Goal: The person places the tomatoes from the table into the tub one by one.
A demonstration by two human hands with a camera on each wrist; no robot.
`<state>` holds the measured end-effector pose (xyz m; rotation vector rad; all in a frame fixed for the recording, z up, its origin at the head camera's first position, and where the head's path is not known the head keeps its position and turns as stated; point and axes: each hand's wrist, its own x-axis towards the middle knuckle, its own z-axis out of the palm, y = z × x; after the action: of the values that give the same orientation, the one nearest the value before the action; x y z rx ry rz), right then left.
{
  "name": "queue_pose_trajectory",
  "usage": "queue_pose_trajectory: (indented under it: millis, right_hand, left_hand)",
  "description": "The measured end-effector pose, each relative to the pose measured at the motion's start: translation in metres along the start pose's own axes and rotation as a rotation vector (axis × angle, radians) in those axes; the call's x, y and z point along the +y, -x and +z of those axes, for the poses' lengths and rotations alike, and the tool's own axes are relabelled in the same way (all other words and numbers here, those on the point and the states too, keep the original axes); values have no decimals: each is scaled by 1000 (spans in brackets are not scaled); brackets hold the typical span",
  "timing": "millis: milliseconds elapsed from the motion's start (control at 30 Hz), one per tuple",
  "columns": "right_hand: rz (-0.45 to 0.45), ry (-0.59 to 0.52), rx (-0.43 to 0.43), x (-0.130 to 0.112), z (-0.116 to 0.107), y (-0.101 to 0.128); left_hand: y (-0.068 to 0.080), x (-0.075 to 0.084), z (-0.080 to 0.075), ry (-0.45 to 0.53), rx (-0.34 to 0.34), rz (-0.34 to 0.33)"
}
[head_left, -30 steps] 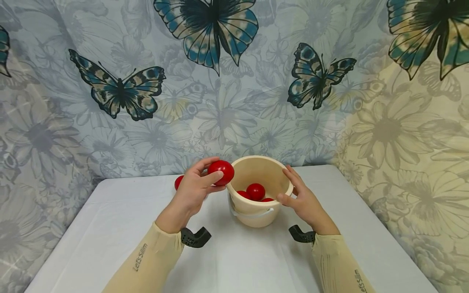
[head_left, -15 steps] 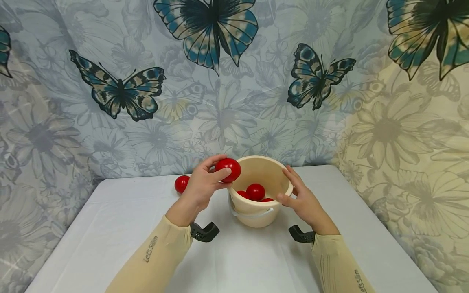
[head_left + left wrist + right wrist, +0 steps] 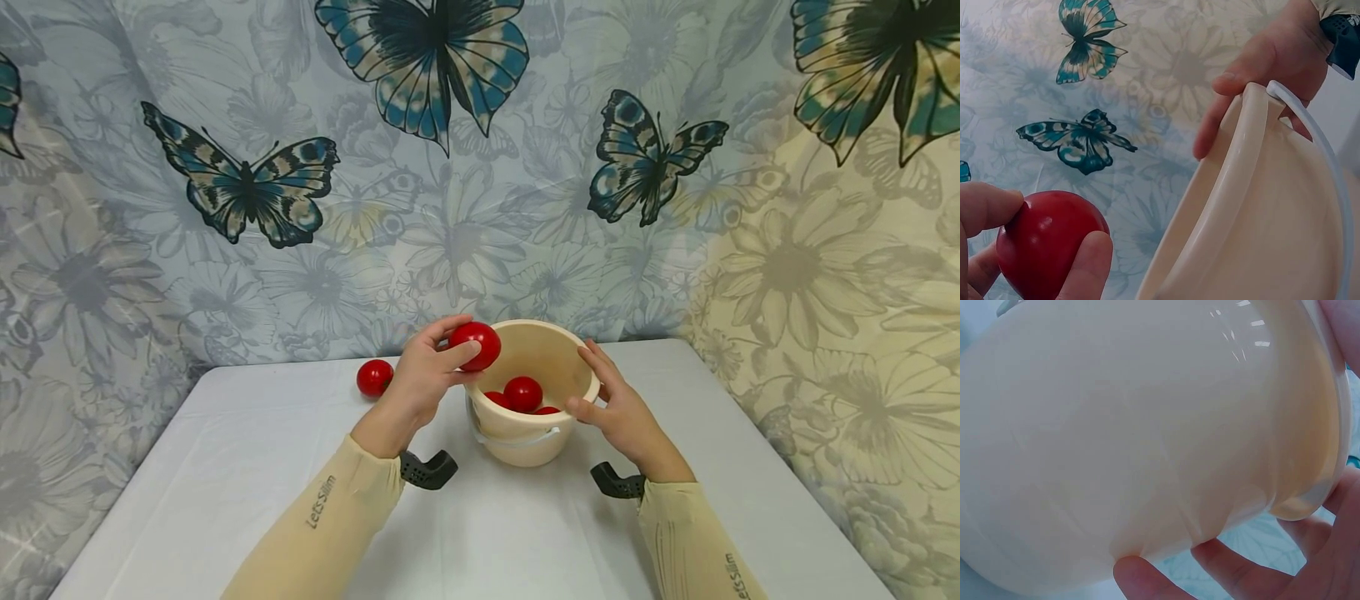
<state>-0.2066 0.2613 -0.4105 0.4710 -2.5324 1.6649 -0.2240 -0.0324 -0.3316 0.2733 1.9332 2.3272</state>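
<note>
My left hand holds a shiny red ball between thumb and fingers, at the left rim of a cream plastic bucket. In the left wrist view the held ball shows close up, with the thumb on its near side. On the bucket's right side my right hand grips the rim, its thumb at the near edge. The right wrist view shows several fingertips touching the bucket's outer wall. Inside the bucket lie red balls, some partly hidden by the rim.
Another red ball rests on the white-covered table, left of the bucket near the back edge. A pale bail handle hangs down the bucket's front. Behind the table stands a butterfly-patterned backdrop.
The left hand has moved right and slightly up with its ball, reaching the bucket's rim. The ball on the table is now uncovered. The right hand and bucket hold still.
</note>
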Motion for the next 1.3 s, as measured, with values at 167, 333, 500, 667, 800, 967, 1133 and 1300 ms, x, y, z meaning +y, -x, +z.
queue_pose_trajectory:
  millis: [167, 333, 500, 667, 800, 967, 1133, 1300]
  right_hand:
    - [3, 7, 1, 1, 0, 0]
    - [2, -14, -4, 0, 1, -1]
    - [-2, -13, -9, -1, 0, -1]
    - [-2, 1, -7, -1, 0, -1]
    - [-2, 14, -5, 1, 0, -1]
    - [-5, 16, -2, 1, 0, -2]
    - [-6, 0, -1, 1, 0, -2]
    - [10, -25, -3, -1, 1, -1]
  left_hand:
    - [-3, -3, 4, 20, -19, -3]
    - [-5, -5, 10, 25, -45, -1]
    - [-7, -7, 16, 36, -59, -7]
    - [-8, -10, 21, 73, -79, -35]
    - [-8, -11, 24, 80, -83, -52]
    - [-6, -11, 26, 67, -76, -48]
    - [-4, -11, 28, 55, -86, -34]
    - [-1, -9, 28, 45, -90, -33]
